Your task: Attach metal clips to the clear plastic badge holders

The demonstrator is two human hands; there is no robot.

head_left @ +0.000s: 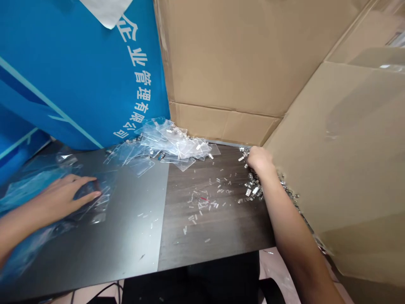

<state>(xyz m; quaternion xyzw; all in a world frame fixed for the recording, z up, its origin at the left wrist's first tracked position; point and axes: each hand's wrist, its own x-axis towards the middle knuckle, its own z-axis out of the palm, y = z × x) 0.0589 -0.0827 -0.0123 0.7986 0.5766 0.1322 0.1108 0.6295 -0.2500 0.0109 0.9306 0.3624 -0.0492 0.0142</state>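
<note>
Right forearm stretches along cardboard to small metal pieces.
Right hand curls at their far end, grip hidden; left hand, fingers spread, lies over clear bags, well apart.

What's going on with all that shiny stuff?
A person has their left hand over clear plastic bags, thumb and fingers apart. Their right hand is curled at a pile of small metal pieces beside the cardboard; whether it grips any is hidden. Clear flat pieces lie heaped between the hands, farther back.
</note>
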